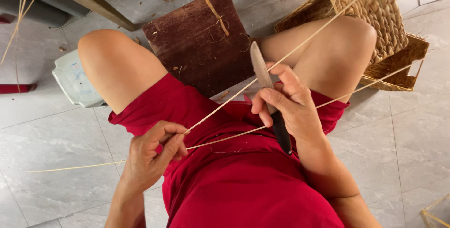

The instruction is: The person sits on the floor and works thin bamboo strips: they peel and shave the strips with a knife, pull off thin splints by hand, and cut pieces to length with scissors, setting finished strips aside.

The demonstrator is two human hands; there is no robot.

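My left hand (152, 155) pinches the near ends of two thin pale cane strips (300, 45) over my lap, which is covered in red cloth. The strips run up and to the right, spreading apart past my right knee. My right hand (286, 103) grips a knife (267, 92) with a black handle and a pale blade pointing away from me. The blade lies against the upper strip, with my thumb resting on the strip beside it.
A dark red-brown wooden board (201, 40) lies on the grey tiled floor between my knees. Woven baskets (379, 17) stand at the upper right beside my right knee. A pale plastic stool edge (70, 80) shows under my left thigh. A wooden table leg (101, 7) crosses the upper left.
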